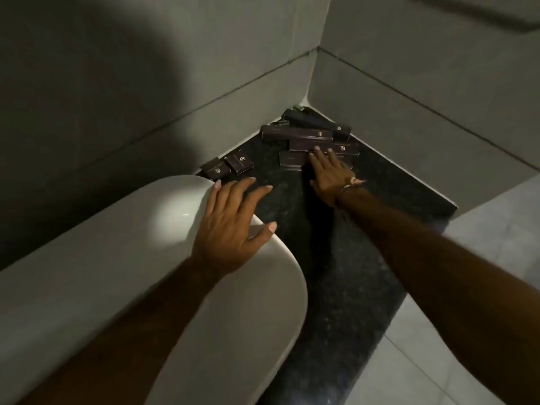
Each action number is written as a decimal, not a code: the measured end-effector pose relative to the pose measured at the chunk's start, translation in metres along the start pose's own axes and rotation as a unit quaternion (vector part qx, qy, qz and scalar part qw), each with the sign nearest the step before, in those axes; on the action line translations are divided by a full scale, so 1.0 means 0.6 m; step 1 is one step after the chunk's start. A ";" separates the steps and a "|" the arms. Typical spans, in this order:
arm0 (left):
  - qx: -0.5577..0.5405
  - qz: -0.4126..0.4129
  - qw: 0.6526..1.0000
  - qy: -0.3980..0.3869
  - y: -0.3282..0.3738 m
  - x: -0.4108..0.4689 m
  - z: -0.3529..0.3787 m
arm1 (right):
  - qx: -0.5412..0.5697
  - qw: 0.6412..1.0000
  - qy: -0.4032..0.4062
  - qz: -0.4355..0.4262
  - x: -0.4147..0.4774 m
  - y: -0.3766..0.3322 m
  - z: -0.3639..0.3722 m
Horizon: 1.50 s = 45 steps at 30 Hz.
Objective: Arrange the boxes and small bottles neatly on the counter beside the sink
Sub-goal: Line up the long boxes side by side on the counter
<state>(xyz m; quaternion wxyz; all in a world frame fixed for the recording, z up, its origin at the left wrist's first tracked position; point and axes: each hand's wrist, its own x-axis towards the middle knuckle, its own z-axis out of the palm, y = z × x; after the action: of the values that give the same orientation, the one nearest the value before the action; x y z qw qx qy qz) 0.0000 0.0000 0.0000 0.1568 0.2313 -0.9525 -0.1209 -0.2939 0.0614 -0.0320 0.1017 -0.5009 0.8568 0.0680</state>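
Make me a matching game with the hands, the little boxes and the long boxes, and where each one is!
Things:
1. left hand
2. right hand
3. two small boxes
4. long boxes

Places:
A. piled in the wall corner
B. resting on the sink rim
C. by the wall, just behind the sink
D. fingers on the nearest long boxes

Pairs: 1-B, 2-D, 3-C, 4-A

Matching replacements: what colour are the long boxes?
Dark brown long boxes with small pale logo; head view.
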 end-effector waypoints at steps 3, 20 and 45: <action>0.000 0.006 1.000 0.020 -0.006 0.003 0.005 | 0.006 1.000 0.025 0.017 0.014 -0.006 0.028; 0.039 -0.012 0.999 -0.035 0.005 0.004 -0.008 | 0.175 0.981 0.068 0.050 -0.418 -0.023 0.130; -0.021 0.006 0.999 0.033 0.005 0.005 0.008 | 0.258 0.943 0.198 0.074 -0.122 0.040 0.027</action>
<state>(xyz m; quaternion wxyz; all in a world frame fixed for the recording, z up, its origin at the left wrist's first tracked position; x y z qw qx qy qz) -0.0052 0.0020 -0.0027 0.1942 0.2262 -0.9453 -0.1326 -0.2782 0.1381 -0.0295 0.0499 -0.3962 0.8825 -0.2484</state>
